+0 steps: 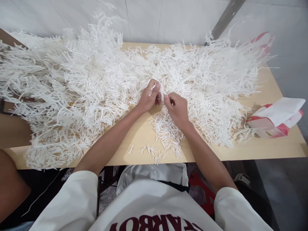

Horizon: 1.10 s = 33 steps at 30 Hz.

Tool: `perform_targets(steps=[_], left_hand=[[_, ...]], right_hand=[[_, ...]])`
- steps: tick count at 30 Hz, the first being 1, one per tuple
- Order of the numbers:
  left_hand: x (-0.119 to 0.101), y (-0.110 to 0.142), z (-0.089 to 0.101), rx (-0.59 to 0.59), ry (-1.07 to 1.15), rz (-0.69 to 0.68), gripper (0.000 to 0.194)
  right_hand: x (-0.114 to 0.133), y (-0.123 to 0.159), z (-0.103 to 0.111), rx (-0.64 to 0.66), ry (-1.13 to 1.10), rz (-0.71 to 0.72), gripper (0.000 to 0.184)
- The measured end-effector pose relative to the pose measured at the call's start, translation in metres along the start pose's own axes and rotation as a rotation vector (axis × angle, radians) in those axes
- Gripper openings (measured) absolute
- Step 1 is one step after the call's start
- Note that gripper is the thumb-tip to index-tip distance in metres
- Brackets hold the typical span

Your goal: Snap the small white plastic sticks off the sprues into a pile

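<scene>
My left hand [148, 98] is closed, thumb and fingers pinching a thin white branching plastic sprig [162, 91]. Just to its right, my right hand [178, 108] is also closed, its thumb and index finger pressed together at the sprig's near end. The fingertips hide part of the piece. Below the hands lies a small heap of short white snippets [167, 128] that look like loose tips. A few stray bits [154, 151] rest nearer the front edge.
A large tangled pile of white sprigs [79, 77] covers the left of the wooden table [276, 149]; another pile [216, 73] spreads right. A red and white paper packet [274, 118] stands at the right end. A wall [168, 19] rises behind. Someone's bare limb [12, 186] shows lower left.
</scene>
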<state>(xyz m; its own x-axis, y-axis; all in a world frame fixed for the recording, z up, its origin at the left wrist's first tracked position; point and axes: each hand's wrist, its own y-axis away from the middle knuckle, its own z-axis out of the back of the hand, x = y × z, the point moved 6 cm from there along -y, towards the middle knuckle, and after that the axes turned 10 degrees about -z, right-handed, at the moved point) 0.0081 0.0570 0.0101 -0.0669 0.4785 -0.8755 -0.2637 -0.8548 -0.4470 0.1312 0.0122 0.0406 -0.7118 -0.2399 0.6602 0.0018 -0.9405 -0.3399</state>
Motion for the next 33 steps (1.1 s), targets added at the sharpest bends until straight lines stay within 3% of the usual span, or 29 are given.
perform_targets(steps=[3,6,10,12,14,17,19,22,25,30,33], left_hand=[[-0.002,0.001,-0.002,0.020,0.007,-0.007,0.048],[-0.002,0.001,-0.001,0.026,-0.006,-0.012,0.044],[0.002,-0.002,0.006,-0.035,0.008,0.025,0.041],[0.003,-0.003,0.005,-0.025,0.022,0.032,0.040],[0.001,-0.003,0.002,0.010,0.019,0.018,0.039],[-0.003,-0.001,0.000,0.038,-0.012,-0.006,0.037],[-0.006,0.000,-0.001,0.064,-0.043,-0.039,0.034],[-0.012,0.000,-0.002,0.145,-0.065,-0.127,0.030],[-0.015,0.001,-0.005,0.200,-0.094,-0.177,0.026],[-0.010,0.001,-0.007,0.159,-0.137,-0.112,0.029],[-0.007,0.001,-0.006,0.088,-0.102,-0.096,0.031]], right_hand=[[-0.006,-0.003,-0.001,0.052,-0.024,-0.036,0.030],[0.007,0.002,-0.002,0.119,0.049,0.157,0.029],[0.040,0.026,0.004,0.050,0.047,0.499,0.030],[0.047,0.033,0.005,0.011,0.020,0.559,0.024],[0.040,0.027,0.007,-0.046,-0.007,0.449,0.017],[0.009,0.009,0.015,-0.192,-0.037,0.136,0.031],[-0.006,0.000,0.016,-0.224,-0.036,0.029,0.040],[-0.011,-0.006,0.008,-0.091,-0.022,0.036,0.044],[-0.008,-0.005,0.003,0.011,-0.066,0.078,0.031],[-0.024,-0.009,0.013,-0.121,-0.201,-0.067,0.023],[-0.035,-0.011,0.014,-0.137,-0.292,-0.136,0.026]])
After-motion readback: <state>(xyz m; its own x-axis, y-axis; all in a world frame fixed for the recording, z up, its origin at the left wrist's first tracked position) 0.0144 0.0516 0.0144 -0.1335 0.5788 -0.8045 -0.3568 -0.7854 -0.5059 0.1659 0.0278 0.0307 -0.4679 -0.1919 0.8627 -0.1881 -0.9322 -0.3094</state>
